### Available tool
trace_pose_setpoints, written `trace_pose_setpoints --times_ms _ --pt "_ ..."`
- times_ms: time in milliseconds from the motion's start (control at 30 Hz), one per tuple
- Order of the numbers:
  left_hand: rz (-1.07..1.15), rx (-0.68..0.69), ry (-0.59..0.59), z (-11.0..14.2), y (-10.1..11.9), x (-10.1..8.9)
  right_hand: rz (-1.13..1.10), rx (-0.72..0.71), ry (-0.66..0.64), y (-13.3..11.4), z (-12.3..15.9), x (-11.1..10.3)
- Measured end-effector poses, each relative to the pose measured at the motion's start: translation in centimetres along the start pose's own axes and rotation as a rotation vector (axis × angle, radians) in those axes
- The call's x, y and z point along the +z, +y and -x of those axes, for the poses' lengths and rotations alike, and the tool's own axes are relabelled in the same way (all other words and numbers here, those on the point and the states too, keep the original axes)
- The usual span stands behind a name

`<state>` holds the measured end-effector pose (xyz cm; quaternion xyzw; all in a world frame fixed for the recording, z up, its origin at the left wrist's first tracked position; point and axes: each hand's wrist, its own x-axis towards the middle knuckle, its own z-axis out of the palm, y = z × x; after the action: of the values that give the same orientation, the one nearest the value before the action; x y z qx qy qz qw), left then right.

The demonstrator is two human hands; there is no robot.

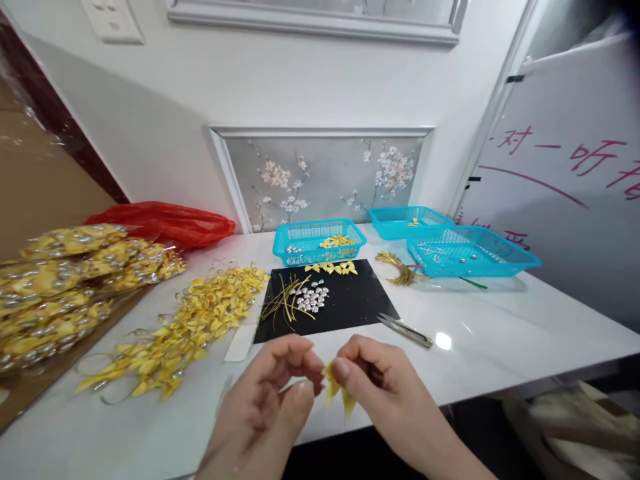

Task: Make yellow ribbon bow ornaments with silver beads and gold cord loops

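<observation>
My right hand (pixel 383 377) pinches a small yellow petal-like piece (pixel 331 387) between thumb and fingers, its pointed tips hanging down. Close by on the left, my left hand (pixel 280 393) is loosely curled, thumb apart from the fingers, with its fingertips near the yellow piece; I cannot tell if they touch it. Beyond my hands lies a black mat (pixel 350 300). On it are a heap of silvery beads (pixel 311 299), several thin gold-coloured stems (pixel 285 303) and a row of yellow petal pieces (pixel 333 268). Thread snips (pixel 406 330) rest at the mat's right edge.
Yellow flower strands (pixel 200 327) are piled at left, beside bagged ones (pixel 65 287) and a red plastic bag (pixel 165 223). Blue baskets (pixel 320 255) stand along the back. A tied stem bundle (pixel 399 268) lies right of the mat, and a white strip (pixel 241 344) lies left.
</observation>
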<state>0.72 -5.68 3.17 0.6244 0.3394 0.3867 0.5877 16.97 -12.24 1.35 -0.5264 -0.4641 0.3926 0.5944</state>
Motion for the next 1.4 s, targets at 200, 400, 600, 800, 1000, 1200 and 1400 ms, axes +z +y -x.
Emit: trace_pose_setpoints --times_ms 200,400,600,800,1000,1200,1400 --pt "0.136 -0.215 -0.096 -1.3 -0.9 1.7 -0.056 0.004 -0.034 0.2 -0.6 0.4" --pt "0.175 -0.198 -0.011 -0.8 -1.2 1.4 -0.233 0.107 0.023 1.5 0.1 0.2" --pt "-0.024 -0.028 -0.041 -0.4 -1.6 0.9 -0.134 0.059 -0.026 0.6 1.1 0.2" --pt "-0.023 -0.082 0.001 0.1 -1.6 0.5 -0.142 0.04 0.019 0.1 1.4 0.4" --pt "0.163 -0.227 0.002 -0.3 -1.1 1.2 -0.296 -0.015 -0.012 1.0 1.3 0.9" --pt "0.495 -0.362 -0.002 -0.3 -1.1 1.4 -0.266 -0.055 0.018 1.5 1.4 1.0" --pt "0.473 -0.333 0.127 0.0 -0.5 2.1 -0.282 -0.013 0.078 1.5 1.4 -0.1"
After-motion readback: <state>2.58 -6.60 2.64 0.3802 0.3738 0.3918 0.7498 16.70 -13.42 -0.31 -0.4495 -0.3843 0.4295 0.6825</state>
